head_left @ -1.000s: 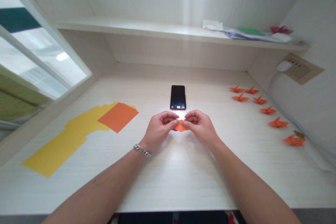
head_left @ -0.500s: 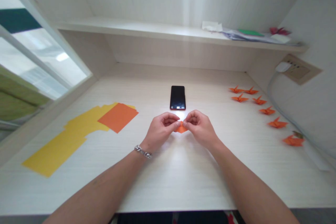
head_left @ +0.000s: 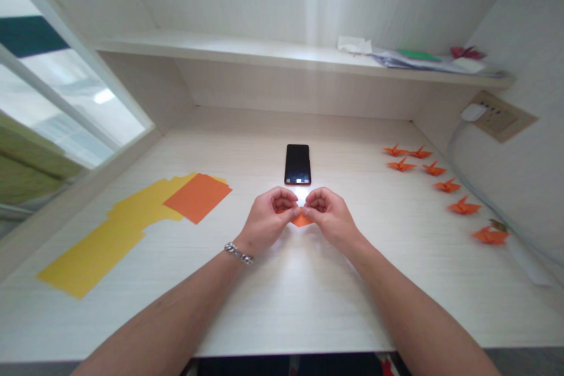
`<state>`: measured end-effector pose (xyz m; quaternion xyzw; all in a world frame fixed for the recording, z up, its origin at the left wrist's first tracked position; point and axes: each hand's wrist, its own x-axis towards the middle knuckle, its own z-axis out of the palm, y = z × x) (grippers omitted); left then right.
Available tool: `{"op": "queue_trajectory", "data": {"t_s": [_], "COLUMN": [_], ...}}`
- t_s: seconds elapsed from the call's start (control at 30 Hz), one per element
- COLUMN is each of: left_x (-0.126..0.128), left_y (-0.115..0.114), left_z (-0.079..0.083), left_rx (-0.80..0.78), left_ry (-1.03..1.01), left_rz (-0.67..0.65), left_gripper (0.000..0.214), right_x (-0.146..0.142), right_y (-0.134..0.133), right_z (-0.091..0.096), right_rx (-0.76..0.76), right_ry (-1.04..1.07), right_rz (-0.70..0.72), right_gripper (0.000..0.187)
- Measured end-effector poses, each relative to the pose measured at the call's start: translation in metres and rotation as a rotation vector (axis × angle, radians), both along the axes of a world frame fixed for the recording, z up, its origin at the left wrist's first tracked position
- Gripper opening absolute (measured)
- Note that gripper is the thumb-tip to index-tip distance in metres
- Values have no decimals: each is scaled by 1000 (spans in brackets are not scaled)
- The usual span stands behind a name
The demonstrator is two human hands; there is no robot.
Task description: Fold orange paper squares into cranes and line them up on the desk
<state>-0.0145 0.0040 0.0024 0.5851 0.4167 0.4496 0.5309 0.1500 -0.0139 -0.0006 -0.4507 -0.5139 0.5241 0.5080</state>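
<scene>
My left hand (head_left: 267,218) and my right hand (head_left: 329,216) meet at the middle of the pale wooden desk (head_left: 282,299). Both pinch a small folded orange paper piece (head_left: 301,220) between their fingertips, just above the desk. Most of the piece is hidden by my fingers. A metal bracelet (head_left: 238,252) sits on my left wrist. A black phone (head_left: 298,164) lies flat just beyond my hands.
An orange sheet (head_left: 198,197) lies on several yellow sheets (head_left: 106,241) at the left. Several folded orange paper cranes (head_left: 447,186) line the right side of the desk. A shelf (head_left: 264,53) above carries papers. A wall socket (head_left: 497,114) with a white plug and cable is at the right.
My hands have drawn slightly closer together and shifted a little left, with the orange piece more covered by my fingers. Nothing else has moved.
</scene>
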Motion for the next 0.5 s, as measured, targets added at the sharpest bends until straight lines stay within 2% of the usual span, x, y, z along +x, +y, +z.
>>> {"op": "queue_trajectory", "data": {"t_s": [0.27,0.37,0.5], "left_x": [-2,-2,0], "left_y": [0,0,1], "left_z": [9,8,4], "left_rx": [-113,-105,-35], "left_ry": [-54,-38,-33], "left_rz": [-46,-16,99], "left_gripper": [22,24,30], "right_x": [12,13,9], "right_y": [4,4,-2], "right_z": [3,3,7], "right_rx": [19,135,283], "right_ry": [-88,-248,-441], "right_rz": [3,-113,-276], "right_gripper": [14,11,16]}}
